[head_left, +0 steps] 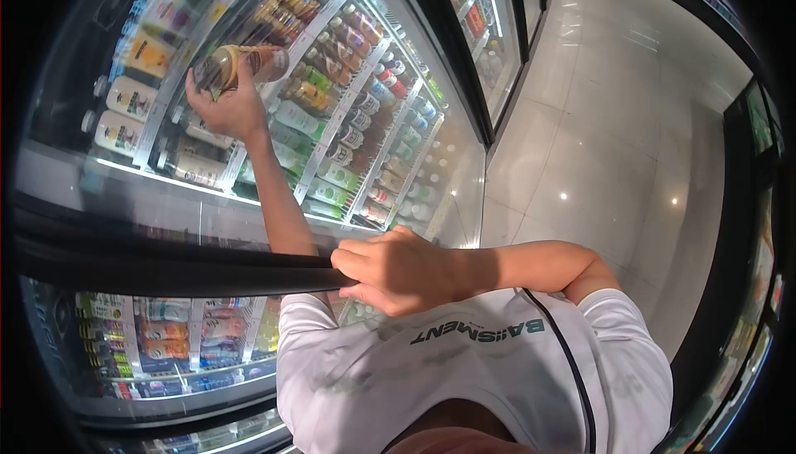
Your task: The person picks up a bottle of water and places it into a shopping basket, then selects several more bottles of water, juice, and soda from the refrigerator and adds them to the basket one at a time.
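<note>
My left hand [230, 106] reaches into a glass-fronted drinks fridge with its fingers wrapped round a plastic drink bottle [222, 68]. The bottle is tilted on its side, with a brownish label and a pale cap end toward the right; its print is too small to read. Shelves of bottles stand around it. In front of my chest, my right hand [394, 265] is closed on the black edge of the fridge door [274, 274]. The door stands ajar, and my left forearm passes behind its edge.
White-labelled bottles [131, 96] line the shelf at left. Rows of small bottles [340, 151] fill racks to the right. More drinks [166, 330] show through the door glass below. A tiled floor [597, 147] runs along the right, beside another dark-framed display [746, 230].
</note>
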Demonstrator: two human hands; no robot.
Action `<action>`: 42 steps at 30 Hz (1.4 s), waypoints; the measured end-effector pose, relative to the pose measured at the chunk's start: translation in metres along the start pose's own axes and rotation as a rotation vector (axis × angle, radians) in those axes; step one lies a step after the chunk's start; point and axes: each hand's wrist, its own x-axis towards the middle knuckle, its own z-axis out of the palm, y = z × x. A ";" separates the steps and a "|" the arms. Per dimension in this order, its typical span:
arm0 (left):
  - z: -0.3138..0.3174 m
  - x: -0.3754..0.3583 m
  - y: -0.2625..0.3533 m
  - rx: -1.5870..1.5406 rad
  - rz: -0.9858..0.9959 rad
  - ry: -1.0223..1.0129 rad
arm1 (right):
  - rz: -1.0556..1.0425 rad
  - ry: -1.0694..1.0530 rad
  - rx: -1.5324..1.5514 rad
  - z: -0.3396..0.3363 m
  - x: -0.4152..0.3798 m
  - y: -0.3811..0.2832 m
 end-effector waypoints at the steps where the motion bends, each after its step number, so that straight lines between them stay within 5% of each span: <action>1: -0.018 -0.005 0.016 -0.178 -0.009 0.038 | 0.000 -0.015 -0.020 -0.001 0.004 0.000; 5: -0.124 -0.053 0.097 -0.227 -0.296 0.058 | -0.005 -0.048 0.015 0.005 0.010 0.006; 7: -0.191 -0.086 0.091 0.119 -0.177 0.025 | -0.076 0.007 0.011 0.010 0.009 0.012; 8: -0.231 -0.106 0.089 -0.170 -0.272 0.053 | -0.113 0.045 0.004 0.011 0.008 0.013; 15: -0.305 -0.179 0.233 0.370 -0.418 0.320 | -0.136 0.074 0.048 0.036 0.031 0.022; 24: -0.362 -0.288 0.341 0.095 -0.758 0.736 | -0.231 0.084 -0.141 0.117 0.128 0.069; 28: -0.393 -0.340 0.383 0.419 -0.843 0.817 | -0.188 0.004 -0.340 0.135 0.167 0.088; 31: -0.432 -0.396 0.409 0.793 -0.931 0.814 | -0.155 0.056 -0.304 0.144 0.166 0.087; 32: -0.453 -0.430 0.410 0.916 -0.942 0.782 | -0.137 -0.068 -0.431 0.147 0.190 0.128; 35: -0.520 -0.532 0.407 1.312 -1.016 0.612 | -0.296 0.129 -0.718 0.146 0.203 0.144; 39: -0.585 -0.707 0.390 1.365 -1.349 0.618 | -0.169 0.062 -0.582 0.124 0.208 0.163; 42: -0.600 -0.817 0.371 1.370 -1.644 0.333 | -0.062 0.027 -0.425 0.106 0.216 0.161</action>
